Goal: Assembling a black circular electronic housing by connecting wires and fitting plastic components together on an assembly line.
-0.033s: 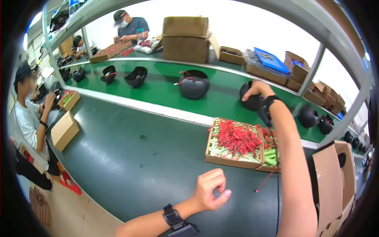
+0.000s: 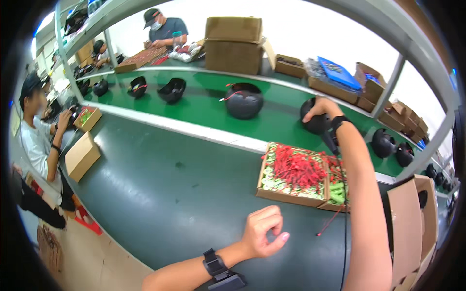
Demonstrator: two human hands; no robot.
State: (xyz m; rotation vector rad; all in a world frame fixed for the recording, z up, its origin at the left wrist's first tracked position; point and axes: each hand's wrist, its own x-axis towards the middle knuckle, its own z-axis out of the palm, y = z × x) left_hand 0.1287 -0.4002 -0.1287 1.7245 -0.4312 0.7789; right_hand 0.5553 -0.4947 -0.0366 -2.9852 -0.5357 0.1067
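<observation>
My right hand [image 2: 323, 107] reaches over the green conveyor belt [image 2: 204, 104], its fingers wrapped round the top of a black rounded shell [image 2: 313, 124]. That shell appears to rest on the belt; its far side is hidden by the hand. My left hand [image 2: 264, 232] hovers above or rests on the dark green table, which I cannot tell. Its fingers are loosely curled, the thumb stands apart, and nothing shows between them. Nearest to both hands is a shallow cardboard box [image 2: 290, 195] of red wired parts [image 2: 299, 167] and white-green pieces.
More black shells [image 2: 244, 101] stand along the belt, one with a red wire. A small box of green parts [image 2: 336, 194] adjoins the wired parts. An open carton [image 2: 407, 228] stands at right, a folded cardboard piece [image 2: 82, 156] at left. Co-workers sit left and behind.
The whole view has shifted slightly, so everything appears a little farther right. My hands keep the same poses, the right one still on the black shell.
</observation>
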